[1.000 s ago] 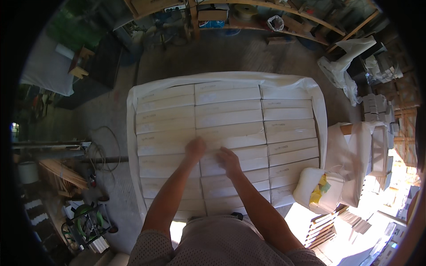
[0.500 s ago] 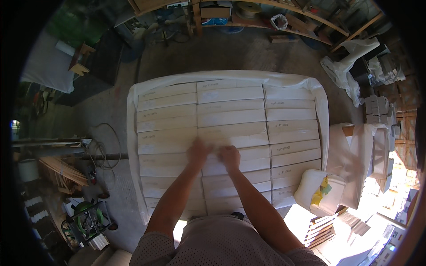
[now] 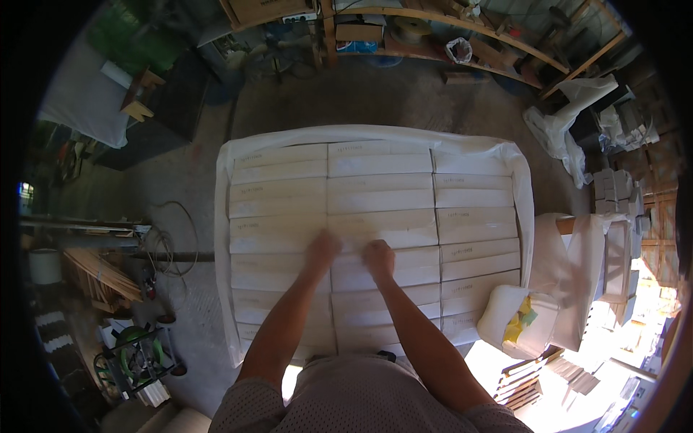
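Note:
Long white cardboard boxes (image 3: 379, 182) lie packed in three columns before me, forming one broad stack. Translucent plastic sheeting (image 3: 525, 209) wraps its sides, with the edge folded around the top. Over the middle of the stack is my left hand (image 3: 323, 249), smeared by motion, so its fingers cannot be made out. Close to its right, my right hand (image 3: 379, 258) is curled into a fist above the middle column. Whatever that fist may hold is hidden, and whether either hand touches the cardboard is unclear.
A white plastic container (image 3: 503, 315) with yellow and green pieces sits at the stack's near right corner. Wooden shelving (image 3: 444, 22) runs along the back. To the left are a coiled hose (image 3: 173, 242), wood strips (image 3: 105, 273) and a green-and-black wheeled machine (image 3: 137, 353).
My hands have drawn slightly apart, the left less blurred than before and the right a little lower. The whole view has shifted, so the stack sits slightly lower in it.

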Available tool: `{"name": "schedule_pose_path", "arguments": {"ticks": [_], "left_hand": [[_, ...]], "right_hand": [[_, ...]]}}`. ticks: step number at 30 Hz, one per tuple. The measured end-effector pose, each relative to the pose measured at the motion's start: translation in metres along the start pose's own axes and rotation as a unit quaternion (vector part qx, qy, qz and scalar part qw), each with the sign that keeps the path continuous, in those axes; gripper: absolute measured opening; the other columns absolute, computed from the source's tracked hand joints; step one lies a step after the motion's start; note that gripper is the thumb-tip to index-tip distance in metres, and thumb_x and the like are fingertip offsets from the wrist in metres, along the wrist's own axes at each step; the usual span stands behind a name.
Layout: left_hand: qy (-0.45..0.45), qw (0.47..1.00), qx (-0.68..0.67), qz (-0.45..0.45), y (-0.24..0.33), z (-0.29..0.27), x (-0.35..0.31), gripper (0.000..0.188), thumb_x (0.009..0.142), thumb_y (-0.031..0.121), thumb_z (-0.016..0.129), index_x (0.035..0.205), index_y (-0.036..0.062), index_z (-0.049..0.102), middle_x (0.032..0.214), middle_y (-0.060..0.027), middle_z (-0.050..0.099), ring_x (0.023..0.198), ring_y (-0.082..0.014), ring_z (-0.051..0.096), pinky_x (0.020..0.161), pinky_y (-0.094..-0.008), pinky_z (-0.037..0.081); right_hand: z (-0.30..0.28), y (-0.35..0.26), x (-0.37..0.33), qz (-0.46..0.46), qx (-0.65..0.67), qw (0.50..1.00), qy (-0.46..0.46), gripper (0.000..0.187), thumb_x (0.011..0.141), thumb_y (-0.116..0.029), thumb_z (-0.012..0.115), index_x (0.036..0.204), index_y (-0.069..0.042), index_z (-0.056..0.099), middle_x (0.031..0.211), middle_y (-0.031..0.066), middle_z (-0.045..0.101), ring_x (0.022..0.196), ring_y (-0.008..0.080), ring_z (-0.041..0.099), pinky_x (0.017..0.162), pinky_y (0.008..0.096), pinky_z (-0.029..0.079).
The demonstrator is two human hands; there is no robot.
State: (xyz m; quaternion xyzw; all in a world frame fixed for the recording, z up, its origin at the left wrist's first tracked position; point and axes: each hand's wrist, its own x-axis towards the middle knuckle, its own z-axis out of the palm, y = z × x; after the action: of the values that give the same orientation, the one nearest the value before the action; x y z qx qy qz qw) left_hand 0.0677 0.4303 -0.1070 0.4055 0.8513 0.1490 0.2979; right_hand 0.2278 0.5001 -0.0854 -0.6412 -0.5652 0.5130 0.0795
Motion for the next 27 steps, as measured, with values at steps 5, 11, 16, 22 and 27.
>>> {"name": "schedule_pose_path", "arguments": {"ticks": [5, 11, 16, 22, 27], "left_hand": [[-0.01, 0.999, 0.016, 0.032, -0.002, -0.003, 0.001, 0.042, 0.083, 0.036, 0.07, 0.103, 0.0039, 0.052, 0.093, -0.0169, 0.067, 0.091, -0.0368, 0.066, 0.078, -0.0474, 0.05], [-0.018, 0.999, -0.004, 0.052, -0.013, 0.0, 0.007, 0.04, 0.085, 0.038, 0.067, 0.1, 0.0035, 0.055, 0.091, -0.0164, 0.067, 0.091, -0.0376, 0.065, 0.079, -0.0467, 0.05], [0.097, 0.972, -0.099, 0.192, -0.035, 0.007, -0.009, 0.035, 0.092, 0.037, 0.06, 0.093, 0.0018, 0.057, 0.078, -0.0134, 0.065, 0.071, -0.0286, 0.064, 0.065, -0.041, 0.05], [-0.16, 0.828, -0.501, -0.195, -0.006, 0.014, -0.082, 0.029, 0.096, 0.032, 0.051, 0.091, 0.0033, 0.054, 0.056, -0.005, 0.049, 0.04, -0.0177, 0.041, 0.035, -0.034, 0.03], [-0.274, 0.786, -0.509, -0.217, 0.021, 0.027, -0.158, 0.032, 0.096, 0.034, 0.049, 0.091, 0.0032, 0.055, 0.057, -0.0054, 0.049, 0.04, -0.0156, 0.039, 0.036, -0.0319, 0.028]], "right_hand": [[0.0, -0.004, 0.01, -0.053, 0.269, 0.955, -0.114, 0.019, 0.082, -0.016, 0.063, 0.094, -0.002, 0.066, 0.095, 0.0127, 0.068, 0.079, 0.0201, 0.065, 0.07, 0.0308, 0.052], [-0.013, 0.015, -0.008, -0.103, 0.161, 0.981, 0.015, 0.028, 0.086, -0.017, 0.062, 0.107, 0.001, 0.066, 0.095, 0.0099, 0.069, 0.079, 0.0164, 0.066, 0.067, 0.028, 0.052], [-0.058, 0.057, -0.072, -0.025, 0.251, 0.966, -0.057, 0.03, 0.09, -0.016, 0.059, 0.112, 0.005, 0.063, 0.093, 0.011, 0.071, 0.076, 0.0178, 0.068, 0.066, 0.028, 0.053], [-0.136, 0.106, -0.151, -0.089, 0.118, 0.982, 0.121, 0.023, 0.089, -0.012, 0.064, 0.107, 0.001, 0.066, 0.089, 0.01, 0.071, 0.076, 0.0175, 0.068, 0.07, 0.0292, 0.053], [-0.22, 0.09, -0.209, -0.197, -0.03, 0.916, 0.348, 0.02, 0.087, -0.007, 0.065, 0.106, -0.003, 0.065, 0.097, 0.0121, 0.068, 0.088, 0.0262, 0.065, 0.08, 0.0366, 0.052]]}}
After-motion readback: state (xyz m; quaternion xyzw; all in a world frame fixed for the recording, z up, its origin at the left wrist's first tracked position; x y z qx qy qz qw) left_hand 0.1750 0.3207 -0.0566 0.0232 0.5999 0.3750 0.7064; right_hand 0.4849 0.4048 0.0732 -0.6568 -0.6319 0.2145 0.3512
